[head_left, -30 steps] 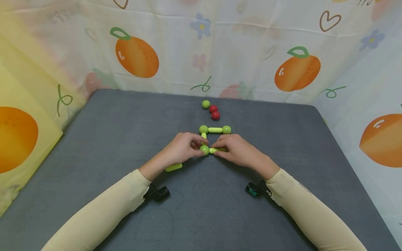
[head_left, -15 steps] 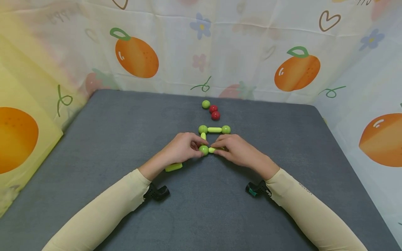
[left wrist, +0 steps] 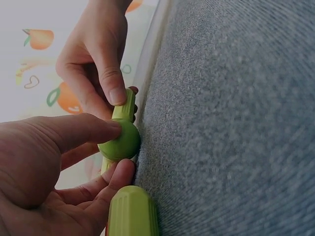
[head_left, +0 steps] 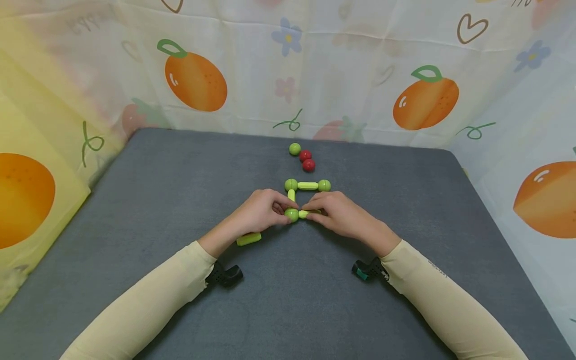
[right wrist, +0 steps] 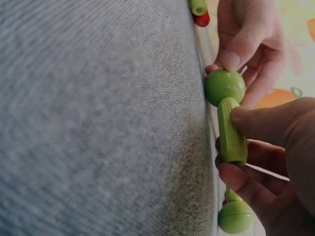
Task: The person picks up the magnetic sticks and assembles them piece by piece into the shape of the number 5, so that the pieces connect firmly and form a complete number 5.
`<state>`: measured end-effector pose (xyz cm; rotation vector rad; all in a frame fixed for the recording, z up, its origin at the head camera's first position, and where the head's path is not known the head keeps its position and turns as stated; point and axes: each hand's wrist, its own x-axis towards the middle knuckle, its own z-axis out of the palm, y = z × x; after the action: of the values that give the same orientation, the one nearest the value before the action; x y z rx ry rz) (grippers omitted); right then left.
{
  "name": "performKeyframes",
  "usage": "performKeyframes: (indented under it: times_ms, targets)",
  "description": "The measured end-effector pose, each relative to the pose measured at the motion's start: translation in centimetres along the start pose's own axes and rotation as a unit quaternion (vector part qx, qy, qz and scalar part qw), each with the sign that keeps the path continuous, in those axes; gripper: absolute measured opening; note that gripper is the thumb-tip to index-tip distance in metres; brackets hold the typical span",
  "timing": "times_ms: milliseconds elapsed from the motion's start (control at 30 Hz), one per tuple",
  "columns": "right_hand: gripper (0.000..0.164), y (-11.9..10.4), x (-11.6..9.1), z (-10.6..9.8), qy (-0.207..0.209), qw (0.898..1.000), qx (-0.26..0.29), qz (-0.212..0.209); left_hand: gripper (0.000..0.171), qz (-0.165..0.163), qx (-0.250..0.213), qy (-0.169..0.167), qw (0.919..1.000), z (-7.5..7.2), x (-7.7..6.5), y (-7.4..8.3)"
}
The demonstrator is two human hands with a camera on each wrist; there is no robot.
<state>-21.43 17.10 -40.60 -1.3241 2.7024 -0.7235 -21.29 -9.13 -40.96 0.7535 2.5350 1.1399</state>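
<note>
My left hand (head_left: 263, 211) grips a green ball (head_left: 292, 215) at the near-left corner of a joined ball-and-rod shape. Its thumb presses on top of the ball in the left wrist view. From the other side, my right hand (head_left: 340, 215) pinches a ribbed yellow-green rod (right wrist: 230, 132) between thumb and fingers, its end against that ball. Another yellow-green rod (head_left: 292, 195) runs from the held ball to a far green ball (head_left: 291, 185). From there a third rod (head_left: 308, 186) leads right to another green ball (head_left: 324, 185).
Beyond the shape lie a loose green ball (head_left: 295, 149) and two red balls (head_left: 306, 156). A loose yellow-green rod (head_left: 249, 239) lies below my left wrist; the right wrist view shows a red rod (right wrist: 202, 19) beside it. A fruit-print curtain (head_left: 342, 90) borders the grey table (head_left: 292, 310).
</note>
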Motion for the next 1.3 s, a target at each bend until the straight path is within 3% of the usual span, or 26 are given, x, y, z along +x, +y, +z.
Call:
performKeyframes:
  times_ms: [467,600,733,1000,1133,1300]
  targets:
    - [0.022,0.0,0.2,-0.1,0.000,1.000,0.000,0.007,0.032,-0.005,-0.008,0.007,0.9999,-0.1,-0.1,0.0]
    - [0.022,0.2,0.2,-0.5,0.007,0.999,0.013,0.029,0.032,-0.003,-0.014,0.007,0.9999,-0.1,-0.1,0.0]
    - [0.023,0.7,0.5,-1.8,0.040,0.997,0.036,0.061,0.031,-0.001,-0.011,0.004,0.9999,-0.1,-0.1,0.1]
    - [0.026,3.0,3.7,-5.9,0.094,0.987,0.042,0.124,0.027,0.001,-0.011,-0.008,0.9999,-0.4,0.0,0.0]
    - [0.029,4.6,5.8,-6.7,0.082,0.984,0.030,0.153,0.027,-0.002,-0.015,-0.009,0.9998,-0.5,-0.1,0.0]
    - [0.032,6.2,7.4,-6.1,0.053,0.985,0.020,0.163,0.027,0.001,-0.021,-0.010,0.9997,-0.5,-0.3,0.0]
